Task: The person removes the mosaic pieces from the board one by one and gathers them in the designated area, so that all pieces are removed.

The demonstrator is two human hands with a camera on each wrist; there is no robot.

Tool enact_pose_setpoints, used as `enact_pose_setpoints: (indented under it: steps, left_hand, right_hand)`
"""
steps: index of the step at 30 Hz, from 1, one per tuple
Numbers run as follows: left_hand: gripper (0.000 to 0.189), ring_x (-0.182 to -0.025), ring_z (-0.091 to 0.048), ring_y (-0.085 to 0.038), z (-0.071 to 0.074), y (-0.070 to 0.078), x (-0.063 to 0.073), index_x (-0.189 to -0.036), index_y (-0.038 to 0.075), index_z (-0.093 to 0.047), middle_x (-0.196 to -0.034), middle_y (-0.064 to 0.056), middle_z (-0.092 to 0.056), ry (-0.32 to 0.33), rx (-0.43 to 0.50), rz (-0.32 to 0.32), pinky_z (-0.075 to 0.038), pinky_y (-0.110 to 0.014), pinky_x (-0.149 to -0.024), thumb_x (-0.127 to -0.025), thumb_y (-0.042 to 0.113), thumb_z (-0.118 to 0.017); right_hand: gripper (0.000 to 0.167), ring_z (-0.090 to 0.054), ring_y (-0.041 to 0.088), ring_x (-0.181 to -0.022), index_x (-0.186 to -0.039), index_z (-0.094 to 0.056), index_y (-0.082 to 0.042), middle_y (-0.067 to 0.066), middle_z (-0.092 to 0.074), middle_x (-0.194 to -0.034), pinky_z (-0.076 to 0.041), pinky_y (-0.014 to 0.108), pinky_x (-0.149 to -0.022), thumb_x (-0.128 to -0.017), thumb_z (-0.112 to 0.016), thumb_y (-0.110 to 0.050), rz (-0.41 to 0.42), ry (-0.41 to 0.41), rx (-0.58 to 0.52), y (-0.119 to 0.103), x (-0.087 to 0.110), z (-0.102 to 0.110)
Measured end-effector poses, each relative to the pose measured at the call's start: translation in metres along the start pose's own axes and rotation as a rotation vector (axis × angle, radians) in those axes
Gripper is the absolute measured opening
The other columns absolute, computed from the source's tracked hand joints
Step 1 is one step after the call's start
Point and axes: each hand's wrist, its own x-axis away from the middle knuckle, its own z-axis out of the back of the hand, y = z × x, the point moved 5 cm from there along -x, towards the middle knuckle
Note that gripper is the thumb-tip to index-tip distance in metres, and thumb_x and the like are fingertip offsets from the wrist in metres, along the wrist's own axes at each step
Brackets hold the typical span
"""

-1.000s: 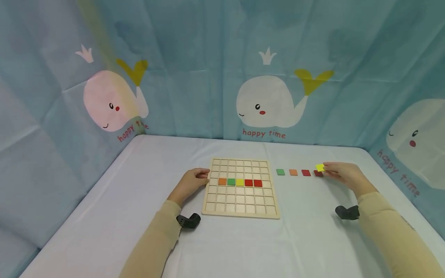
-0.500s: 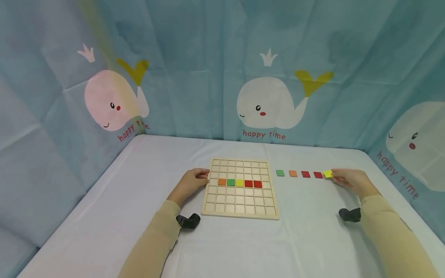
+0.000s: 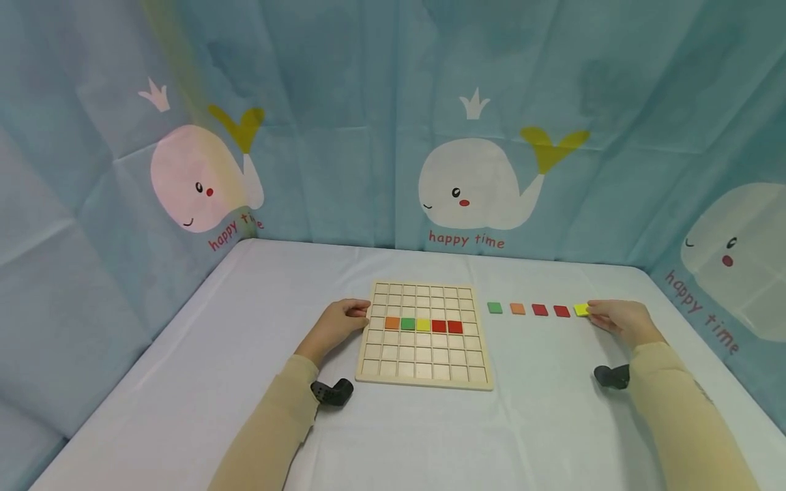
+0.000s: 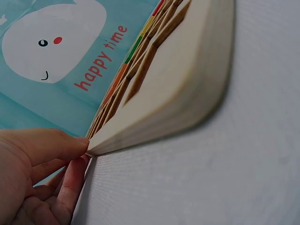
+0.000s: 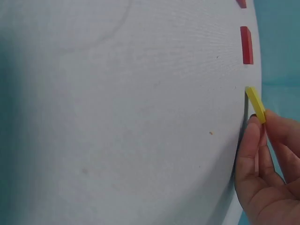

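Clearly tilted yellow tile [image 5: 256, 104], right-wrist view only

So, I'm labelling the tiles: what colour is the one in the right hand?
Yellow; the tile shows best in the right wrist view.

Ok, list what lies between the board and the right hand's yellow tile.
From the board to that yellow tile, the head view shows a green tile, an orange tile and two red tiles in a row.

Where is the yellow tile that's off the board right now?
In the head view, the yellow tile is right of the board, at the loose row's right end, pinched by the right hand just beyond a red tile.
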Motion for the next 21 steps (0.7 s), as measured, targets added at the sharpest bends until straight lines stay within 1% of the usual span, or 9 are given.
enact_pose_setpoints:
  steps: [5, 11, 15, 16, 17, 18, 19, 20, 21]
  left_hand:
    - [0.041, -0.105, -0.063, -0.022, 0.000, 0.001, 0.001, -0.131, 0.007, -0.064, -0.112, -0.010, -0.069, 0.002, -0.007, -0.015, -0.049, -0.040, -0.095, -0.091, 0.013, -0.069]
    - [0.042, -0.106, -0.062, -0.022, -0.001, 0.002, 0.002, -0.132, 0.008, -0.064, -0.113, -0.010, -0.068, 0.000, -0.012, -0.010, -0.049, -0.040, -0.096, -0.091, 0.014, -0.070]
    - [0.042, -0.106, -0.062, -0.022, -0.002, 0.001, 0.001, -0.132, 0.008, -0.063, -0.113, -0.010, -0.068, -0.005, -0.011, -0.013, -0.049, -0.039, -0.096, -0.091, 0.014, -0.069]
    - [0.042, -0.106, -0.062, -0.022, -0.002, 0.001, 0.001, -0.133, 0.008, -0.063, -0.113, -0.010, -0.068, -0.005, -0.011, -0.014, -0.049, -0.039, -0.096, -0.091, 0.014, -0.069]
    - [0.042, -0.106, -0.063, -0.021, -0.001, 0.001, 0.001, -0.133, 0.007, -0.063, -0.113, -0.010, -0.068, -0.005, -0.014, -0.018, -0.049, -0.039, -0.096, -0.092, 0.014, -0.069]
    - [0.042, -0.106, -0.062, -0.021, -0.001, 0.000, 0.001, -0.133, 0.007, -0.063, -0.113, -0.010, -0.068, -0.005, -0.013, -0.017, -0.049, -0.039, -0.096, -0.092, 0.014, -0.069]
    - [0.042, -0.106, -0.062, -0.022, -0.001, 0.000, 0.000, -0.133, 0.008, -0.063, -0.114, -0.010, -0.068, -0.007, -0.012, -0.015, -0.049, -0.039, -0.096, -0.092, 0.014, -0.069]
    - [0.042, -0.106, -0.062, -0.022, -0.001, 0.000, 0.000, -0.133, 0.008, -0.063, -0.114, -0.010, -0.068, -0.009, -0.013, -0.017, -0.049, -0.039, -0.096, -0.092, 0.014, -0.069]
    - [0.043, -0.107, -0.062, -0.022, 0.000, 0.000, 0.000, -0.133, 0.008, -0.063, -0.114, -0.010, -0.068, -0.011, -0.013, -0.016, -0.049, -0.040, -0.096, -0.092, 0.015, -0.069]
  right_hand:
    - [0.055, -0.054, -0.005, -0.054, -0.151, -0.038, -0.003, 0.018, -0.035, -0.157, -0.053, 0.016, -0.059, -0.099, -0.057, -0.011, 0.016, 0.041, 0.038, -0.001, 0.001, -0.001]
    - [0.051, -0.056, -0.002, -0.054, -0.146, -0.046, 0.002, 0.021, -0.042, -0.151, -0.051, 0.015, -0.056, -0.098, -0.058, -0.012, 0.045, 0.092, 0.150, -0.002, 0.006, 0.000]
    - [0.052, -0.058, 0.002, -0.060, -0.146, -0.046, 0.000, 0.021, -0.045, -0.150, -0.050, 0.015, -0.056, -0.099, -0.058, -0.018, 0.048, 0.121, 0.216, -0.003, 0.011, 0.002]
    - [0.052, -0.059, 0.004, -0.065, -0.147, -0.045, -0.001, 0.021, -0.044, -0.151, -0.050, 0.015, -0.056, -0.100, -0.057, -0.020, 0.054, 0.120, 0.241, -0.003, 0.012, 0.002]
    - [0.053, -0.063, 0.008, -0.072, -0.147, -0.044, -0.002, 0.021, -0.044, -0.151, -0.051, 0.015, -0.060, -0.100, -0.057, -0.022, 0.062, 0.123, 0.260, -0.004, 0.014, 0.002]
    - [0.053, -0.066, 0.014, -0.083, -0.148, -0.044, -0.002, 0.021, -0.043, -0.152, -0.054, 0.017, -0.066, -0.101, -0.056, -0.024, 0.074, 0.124, 0.278, -0.005, 0.016, 0.002]
    - [0.053, -0.066, 0.019, -0.094, -0.148, -0.043, -0.003, 0.021, -0.042, -0.152, -0.056, 0.020, -0.074, -0.101, -0.054, -0.025, 0.087, 0.123, 0.293, -0.006, 0.018, 0.001]
    - [0.053, -0.065, 0.025, -0.107, -0.149, -0.043, -0.002, 0.023, -0.041, -0.153, -0.056, 0.024, -0.083, -0.102, -0.053, -0.025, 0.108, 0.119, 0.297, -0.008, 0.020, 0.000]
    - [0.053, -0.061, 0.029, -0.119, -0.149, -0.042, -0.002, 0.023, -0.040, -0.153, -0.055, 0.029, -0.091, -0.102, -0.052, -0.025, 0.129, 0.115, 0.301, -0.010, 0.023, -0.001]
